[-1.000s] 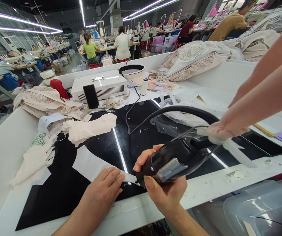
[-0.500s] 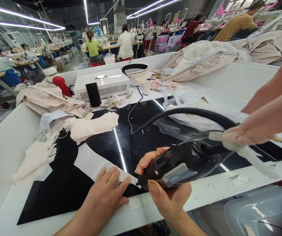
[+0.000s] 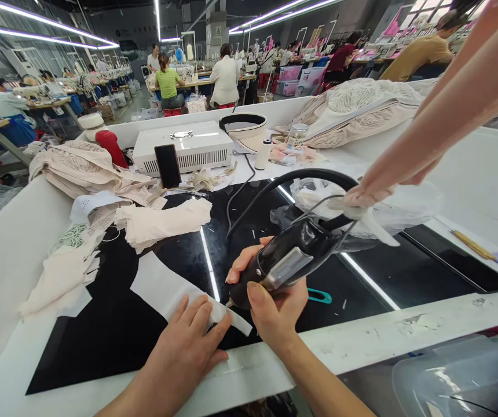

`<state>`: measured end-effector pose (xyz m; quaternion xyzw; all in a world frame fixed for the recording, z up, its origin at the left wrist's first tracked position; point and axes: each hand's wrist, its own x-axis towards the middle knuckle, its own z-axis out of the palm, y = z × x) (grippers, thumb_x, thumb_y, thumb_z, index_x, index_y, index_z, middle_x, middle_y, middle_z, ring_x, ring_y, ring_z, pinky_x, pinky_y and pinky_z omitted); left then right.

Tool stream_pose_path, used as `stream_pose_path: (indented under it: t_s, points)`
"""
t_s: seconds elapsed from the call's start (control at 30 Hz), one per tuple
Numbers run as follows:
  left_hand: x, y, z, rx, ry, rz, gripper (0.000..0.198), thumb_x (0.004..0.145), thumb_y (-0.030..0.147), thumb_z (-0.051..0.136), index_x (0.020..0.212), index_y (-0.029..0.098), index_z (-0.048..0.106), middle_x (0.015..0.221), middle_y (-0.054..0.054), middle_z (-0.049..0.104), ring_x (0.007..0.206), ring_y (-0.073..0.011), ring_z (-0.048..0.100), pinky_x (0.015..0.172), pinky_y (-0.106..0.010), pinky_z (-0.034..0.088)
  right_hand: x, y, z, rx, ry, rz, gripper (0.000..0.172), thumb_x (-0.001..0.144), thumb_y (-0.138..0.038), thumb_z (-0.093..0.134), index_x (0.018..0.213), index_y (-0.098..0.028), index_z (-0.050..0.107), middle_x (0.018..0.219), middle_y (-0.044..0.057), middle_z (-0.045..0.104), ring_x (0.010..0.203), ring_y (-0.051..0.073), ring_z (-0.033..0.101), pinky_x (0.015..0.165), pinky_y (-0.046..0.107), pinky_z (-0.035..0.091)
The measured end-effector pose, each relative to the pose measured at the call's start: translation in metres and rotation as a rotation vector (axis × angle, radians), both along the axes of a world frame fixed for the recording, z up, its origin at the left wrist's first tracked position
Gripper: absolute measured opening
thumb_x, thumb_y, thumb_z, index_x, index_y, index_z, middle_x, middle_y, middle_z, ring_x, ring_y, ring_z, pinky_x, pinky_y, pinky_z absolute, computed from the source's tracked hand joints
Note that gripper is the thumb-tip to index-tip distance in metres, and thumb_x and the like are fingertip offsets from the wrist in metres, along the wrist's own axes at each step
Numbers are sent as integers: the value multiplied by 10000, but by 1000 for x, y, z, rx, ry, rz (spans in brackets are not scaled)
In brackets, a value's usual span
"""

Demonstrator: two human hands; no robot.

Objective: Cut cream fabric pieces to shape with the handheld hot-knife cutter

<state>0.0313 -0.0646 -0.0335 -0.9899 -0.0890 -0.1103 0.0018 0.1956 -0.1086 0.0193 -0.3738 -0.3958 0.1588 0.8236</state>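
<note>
My left hand lies flat with spread fingers on a curved strip of white fabric, on the black glossy panel set in the white table. My right hand is wrapped round a black corded hand tool with a metal plate on its side. The tool is tilted, its tip low by the strip's right part; whether it touches cannot be told. A thick black cable leaves its upper end, where a stretched skin-coloured band is knotted round it. Beyond my right hand lies a teal loop-shaped item.
Cream fabric pieces lie left. Behind stand a vented white box, a phone, a visor and a white bottle. A clear plastic bag lies right, near a yellow-handled tool. Other people sit farther back.
My right hand has moved the black tool up and left, off the table's front edge, showing the teal item. The knotted band has shifted left. My left hand stays on the strip.
</note>
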Motion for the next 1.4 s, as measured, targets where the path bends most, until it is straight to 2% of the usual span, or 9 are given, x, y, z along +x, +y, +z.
stream_pose_path:
  t_s: [0.27, 0.5, 0.6, 0.8, 1.0, 1.07, 1.27, 1.4]
  points:
    - [-1, 2, -3, -15, -37, -13, 706, 810, 434, 852, 1391, 177, 541, 1192, -168, 647, 1159, -380, 655, 951, -621, 581, -1, 0, 0, -13, -22, -4, 294, 894, -339, 752, 1108, -268, 562, 839, -25, 672, 613, 119, 645, 536, 248, 567]
    - [1, 1, 1, -29, -27, -10, 745, 767, 412, 890, 1380, 173, 542, 1174, -163, 651, 1150, -380, 655, 940, -632, 584, -2, -1, 1, -45, -45, -28, 296, 894, -364, 741, 1079, -262, 534, 815, -26, 669, 583, 126, 641, 524, 263, 569]
    - [1, 1, -1, -26, -30, -8, 738, 779, 417, 881, 1388, 181, 537, 1186, -165, 645, 1156, -382, 650, 941, -635, 578, -3, 0, 1, -59, -51, -29, 258, 918, -349, 712, 1080, -263, 531, 816, -25, 675, 582, 124, 635, 522, 260, 562]
    - [0, 1, -4, -41, -10, 1, 610, 885, 430, 782, 1392, 193, 538, 1212, -155, 636, 1190, -364, 636, 983, -622, 555, -5, 6, 0, -9, 4, -15, 321, 886, -363, 745, 1099, -264, 527, 828, -31, 675, 583, 119, 638, 510, 251, 555]
    - [0, 2, -6, -28, 7, 1, 734, 807, 433, 859, 1413, 195, 520, 1238, -165, 641, 1188, -371, 635, 982, -621, 554, -7, 11, -1, -46, -8, -12, 270, 872, -250, 728, 1063, -261, 536, 826, -27, 694, 567, 125, 641, 492, 257, 564]
    - [-1, 2, -8, -33, 14, 1, 730, 820, 440, 846, 1424, 205, 511, 1255, -161, 638, 1206, -371, 627, 989, -619, 551, -7, 12, 0, -27, 3, -4, 263, 869, -234, 730, 1055, -264, 546, 823, -32, 695, 572, 124, 646, 507, 257, 570]
    - [-3, 2, -14, -60, 36, 15, 674, 890, 454, 775, 1457, 227, 490, 1318, -150, 614, 1263, -360, 590, 1042, -605, 519, -7, 17, 1, 8, 61, 54, 300, 854, -284, 769, 1074, -277, 564, 841, -43, 687, 602, 110, 654, 531, 237, 577]
    - [-1, 1, -15, -79, 24, 19, 656, 895, 452, 772, 1450, 234, 498, 1351, -135, 606, 1281, -357, 576, 1060, -614, 500, -9, 20, -3, -32, 41, 17, 324, 855, -310, 762, 1085, -267, 539, 829, -37, 693, 588, 120, 655, 549, 266, 605]
